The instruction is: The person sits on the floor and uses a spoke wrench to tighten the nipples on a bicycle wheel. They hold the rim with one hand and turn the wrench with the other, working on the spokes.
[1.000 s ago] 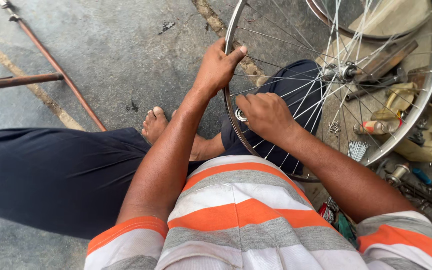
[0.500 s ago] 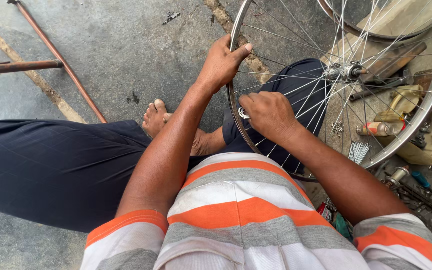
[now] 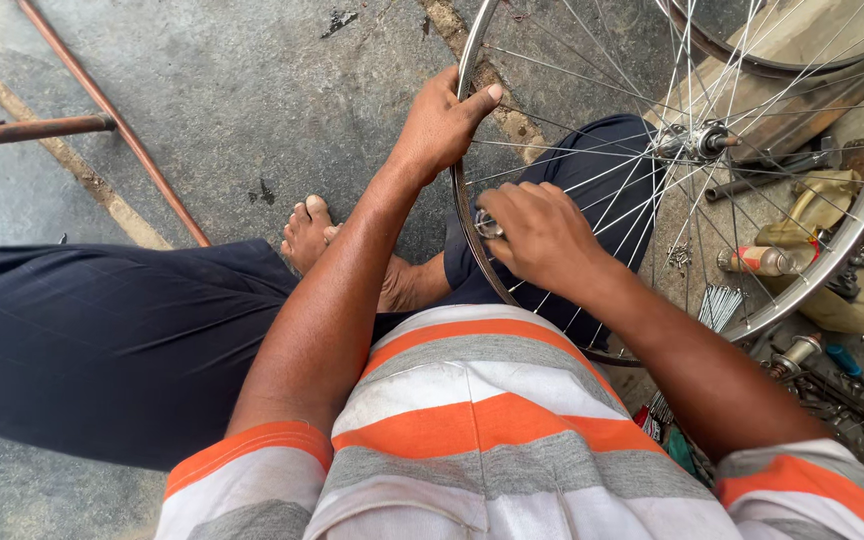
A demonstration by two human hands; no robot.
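Observation:
A silver bicycle wheel [image 3: 857, 235] with thin spokes and a central hub [image 3: 697, 140] stands over my crossed legs. My left hand [image 3: 442, 125] grips the rim on its near-left side, thumb hooked over the top. Just below it, my right hand [image 3: 542, 235] is closed on a small round metal spoke tool [image 3: 487, 225] pressed against the rim's inner side among the spokes. My bare foot [image 3: 307, 230] rests on the concrete beside the wheel.
Two rusty rods [image 3: 102, 100] lie across the concrete at the left. Under and right of the wheel sit a small oil bottle [image 3: 762, 260], a bundle of loose spokes [image 3: 717, 305], a yellowish rag [image 3: 817, 205], hand tools [image 3: 832, 375] and a second rim [image 3: 742, 55].
Both hands keep their hold on the rim and tool. The view has shifted slightly, and the wheel sits a little further right and up in the picture.

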